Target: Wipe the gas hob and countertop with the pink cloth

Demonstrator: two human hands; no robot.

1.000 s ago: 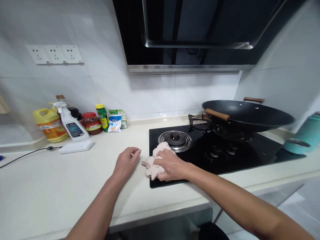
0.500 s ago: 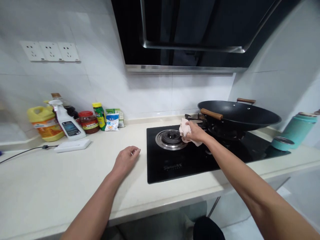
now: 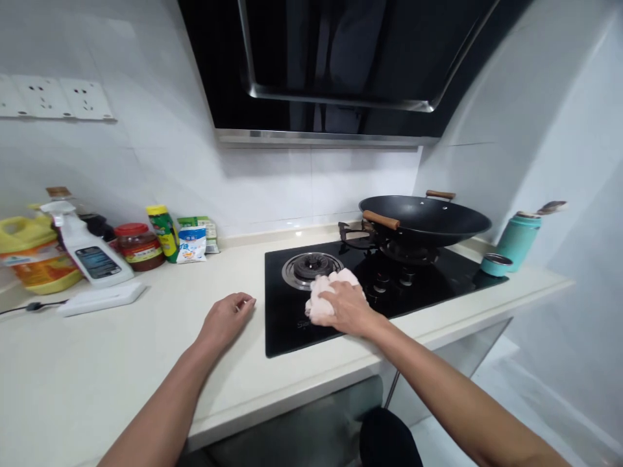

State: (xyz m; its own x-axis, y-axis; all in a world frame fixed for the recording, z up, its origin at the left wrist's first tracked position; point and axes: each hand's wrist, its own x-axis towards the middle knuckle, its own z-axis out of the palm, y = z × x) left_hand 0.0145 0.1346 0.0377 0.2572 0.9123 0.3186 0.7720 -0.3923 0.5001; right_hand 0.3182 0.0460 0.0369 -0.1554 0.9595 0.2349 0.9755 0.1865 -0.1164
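Observation:
My right hand (image 3: 346, 307) presses a crumpled pale pink cloth (image 3: 321, 299) onto the black glass gas stove (image 3: 287, 337), its fingers closed over the cloth. Just behind the cloth is the left burner (image 3: 311, 267) with its metal ring; no pan support sits on it. The cloth covers part of the printed lettering near the stove's front. On the white counter (image 3: 160, 363), left of the stove, rests my left hand (image 3: 228, 320). Its fingers are curled in, and nothing shows in them.
A large black wok (image 3: 428, 220) with wooden handles stands on the right burner, beside a pan support (image 3: 355, 235). A teal flask (image 3: 520, 240) and its lid (image 3: 496, 264) are at the far right. Leftward stand a spray bottle (image 3: 90, 250), jar (image 3: 140, 246) and oil jug (image 3: 36, 259). Above hangs the range hood (image 3: 311, 65).
My right hand has brought the cloth from the right side of the left burner forward to the stove's front. My left hand stays on the counter. The view has turned a little right.

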